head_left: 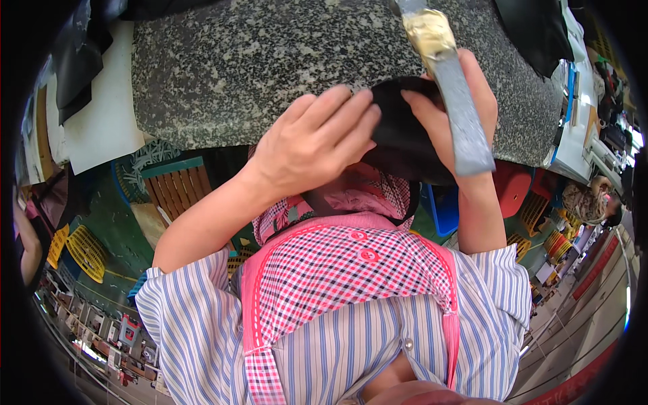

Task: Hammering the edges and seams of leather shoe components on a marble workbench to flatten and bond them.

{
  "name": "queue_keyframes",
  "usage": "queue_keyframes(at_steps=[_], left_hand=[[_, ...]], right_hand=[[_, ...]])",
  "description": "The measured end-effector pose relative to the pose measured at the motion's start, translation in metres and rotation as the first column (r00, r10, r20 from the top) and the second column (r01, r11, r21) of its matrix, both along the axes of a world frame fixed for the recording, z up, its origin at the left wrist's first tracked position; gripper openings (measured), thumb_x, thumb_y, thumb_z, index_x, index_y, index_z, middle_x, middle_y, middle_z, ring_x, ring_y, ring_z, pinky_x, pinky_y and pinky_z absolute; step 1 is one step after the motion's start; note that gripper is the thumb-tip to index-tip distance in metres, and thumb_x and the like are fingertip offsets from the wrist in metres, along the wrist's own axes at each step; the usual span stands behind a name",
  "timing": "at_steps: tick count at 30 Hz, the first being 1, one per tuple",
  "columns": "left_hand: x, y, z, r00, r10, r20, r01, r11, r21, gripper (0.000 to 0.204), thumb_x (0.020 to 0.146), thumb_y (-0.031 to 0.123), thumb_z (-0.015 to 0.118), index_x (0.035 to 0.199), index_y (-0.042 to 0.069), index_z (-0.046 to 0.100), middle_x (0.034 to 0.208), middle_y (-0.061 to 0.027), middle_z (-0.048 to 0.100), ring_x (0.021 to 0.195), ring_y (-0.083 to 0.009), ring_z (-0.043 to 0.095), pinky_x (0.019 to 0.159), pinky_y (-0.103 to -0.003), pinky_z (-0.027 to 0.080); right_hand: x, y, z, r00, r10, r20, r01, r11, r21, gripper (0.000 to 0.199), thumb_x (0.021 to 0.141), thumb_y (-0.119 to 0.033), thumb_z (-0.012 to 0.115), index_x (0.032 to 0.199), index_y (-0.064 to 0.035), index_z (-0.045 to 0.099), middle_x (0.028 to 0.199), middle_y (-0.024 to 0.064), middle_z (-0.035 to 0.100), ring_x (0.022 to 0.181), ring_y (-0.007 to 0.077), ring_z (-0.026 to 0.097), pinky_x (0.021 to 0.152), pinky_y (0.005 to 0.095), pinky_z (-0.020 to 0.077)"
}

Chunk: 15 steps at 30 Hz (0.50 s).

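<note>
A black, flexible, leather-like piece (403,131) bends over the near edge of the stone worktop. My left hand (314,138) is closed at its left edge, fingers together and thumb below. On the other side, my right hand (472,101) pinches the piece, with the thumb on its upper part. A flat grey bar (462,115) wrapped in gold tape slants across my right hand and wrist. Its upper end runs out at the top of the picture. Whether the right hand also grips this bar cannot be seen. Part of the piece's lower edge is hidden in shadow.
The speckled granite worktop (223,74) spans the far side. More black material hangs at its left (79,64) and right (536,30). Under the worktop are a wooden slatted stool (179,189), a blue bin (442,210) and a red bin (509,192). A yellow basket (86,253) stands left.
</note>
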<state>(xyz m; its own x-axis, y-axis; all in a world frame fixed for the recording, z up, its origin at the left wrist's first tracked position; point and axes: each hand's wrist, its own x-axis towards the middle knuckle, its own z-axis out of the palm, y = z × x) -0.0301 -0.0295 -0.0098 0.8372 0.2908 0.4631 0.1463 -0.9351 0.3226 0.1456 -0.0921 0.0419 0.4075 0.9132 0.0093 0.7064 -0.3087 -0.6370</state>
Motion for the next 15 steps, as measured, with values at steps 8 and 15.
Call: queue_keyframes(at_steps=[8,15], left_hand=[[0.001,-0.002,-0.001,0.998,0.055,-0.016,-0.053,0.994,0.096,0.030,0.066,0.023,0.065,0.091,0.007,0.065,0.112,-0.0017,0.056,0.100,-0.0195,0.049,0.075,-0.031,0.038],[0.004,-0.002,-0.005,0.993,0.095,-0.071,-0.083,0.985,0.151,0.023,0.069,0.025,0.061,0.089,0.014,0.058,0.120,0.0015,0.054,0.106,-0.0175,0.047,0.080,-0.031,0.033]], right_hand=[[0.008,0.011,-0.008,0.995,-0.021,0.096,0.026,0.998,-0.053,0.032,0.067,-0.012,0.073,0.089,-0.0022,0.052,0.071,0.0040,0.053,0.063,0.0134,0.050,0.061,0.0259,0.0422],[0.008,0.014,-0.009,0.997,-0.031,0.068,0.037,0.995,-0.089,0.033,0.066,-0.011,0.074,0.089,-0.0023,0.052,0.071,0.0037,0.054,0.062,0.0127,0.050,0.060,0.0257,0.0423]])
